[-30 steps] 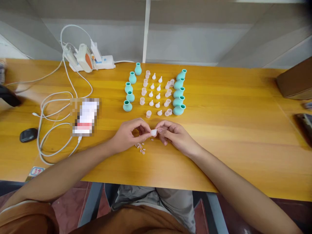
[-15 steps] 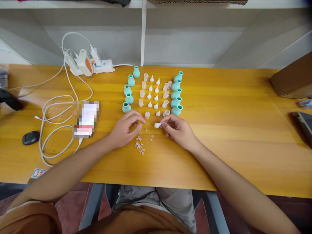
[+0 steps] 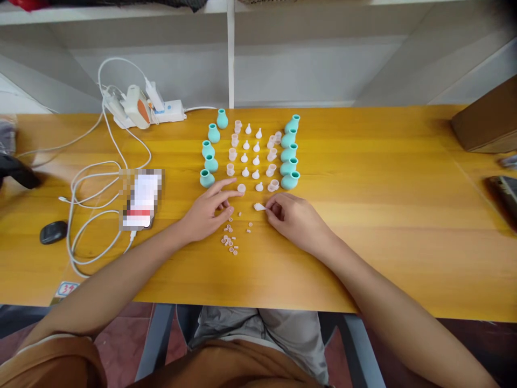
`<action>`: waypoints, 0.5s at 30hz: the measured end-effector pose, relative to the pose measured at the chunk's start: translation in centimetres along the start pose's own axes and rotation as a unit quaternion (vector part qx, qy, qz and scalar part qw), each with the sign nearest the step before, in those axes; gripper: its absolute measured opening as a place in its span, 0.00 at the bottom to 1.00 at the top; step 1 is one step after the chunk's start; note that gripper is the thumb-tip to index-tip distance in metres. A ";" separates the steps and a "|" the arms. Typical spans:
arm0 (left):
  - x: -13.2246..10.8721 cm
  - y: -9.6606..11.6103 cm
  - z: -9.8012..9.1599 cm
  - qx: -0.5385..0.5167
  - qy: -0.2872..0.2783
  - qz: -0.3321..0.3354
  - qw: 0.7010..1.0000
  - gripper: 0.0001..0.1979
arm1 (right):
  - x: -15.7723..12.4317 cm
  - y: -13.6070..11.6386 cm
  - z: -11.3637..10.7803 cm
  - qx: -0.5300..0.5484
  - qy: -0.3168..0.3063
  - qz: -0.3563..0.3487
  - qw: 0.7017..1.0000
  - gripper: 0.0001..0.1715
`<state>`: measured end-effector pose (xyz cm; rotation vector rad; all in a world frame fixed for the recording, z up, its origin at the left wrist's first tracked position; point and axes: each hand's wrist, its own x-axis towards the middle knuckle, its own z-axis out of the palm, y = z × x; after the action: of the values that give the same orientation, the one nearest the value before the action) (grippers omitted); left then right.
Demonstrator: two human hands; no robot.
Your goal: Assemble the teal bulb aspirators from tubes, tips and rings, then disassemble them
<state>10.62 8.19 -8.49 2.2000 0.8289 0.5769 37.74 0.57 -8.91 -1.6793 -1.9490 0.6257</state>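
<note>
My left hand (image 3: 208,209) lies on the yellow table (image 3: 363,215) with its fingers stretched toward a small translucent cup (image 3: 241,188); it holds nothing. My right hand (image 3: 293,215) pinches a small white cone-shaped tip (image 3: 258,206) at its fingertips, low over the table. Several tiny pink rings (image 3: 230,243) lie scattered between the hands. Beyond them stand rows of teal bulbs (image 3: 289,180), white cone tips (image 3: 256,160) and translucent cups (image 3: 231,154).
White cables (image 3: 89,188) loop at the left beside a power strip with chargers (image 3: 139,105). A black mouse (image 3: 53,232) and a blurred card (image 3: 141,199) lie left. A brown box (image 3: 484,124) and a dark device (image 3: 504,191) sit at the right edge.
My hands have parted: the white tip stayed in my right hand, and my left hand opened and reached forward toward the nearest translucent cup. The view shifted slightly.
</note>
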 end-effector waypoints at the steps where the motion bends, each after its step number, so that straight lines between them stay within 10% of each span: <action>1: 0.0 0.0 0.1 0.002 0.004 0.000 1.000 0.18 | 0.0 0.1 0.0 -0.005 0.001 -0.002 1.000 0.03; 9: -0.1 0.0 0.1 0.018 0.003 -0.001 1.000 0.17 | 0.0 0.0 -0.9 0.033 0.209 -0.093 0.973 0.09; 15: 0.9 -0.4 0.1 0.113 -0.046 0.023 0.992 0.24 | 0.2 -0.4 -0.7 0.056 0.227 -0.097 0.968 0.12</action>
<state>11.17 8.98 -8.72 2.4367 0.8319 0.4166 37.81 0.74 -8.09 -1.3917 -1.6824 0.2432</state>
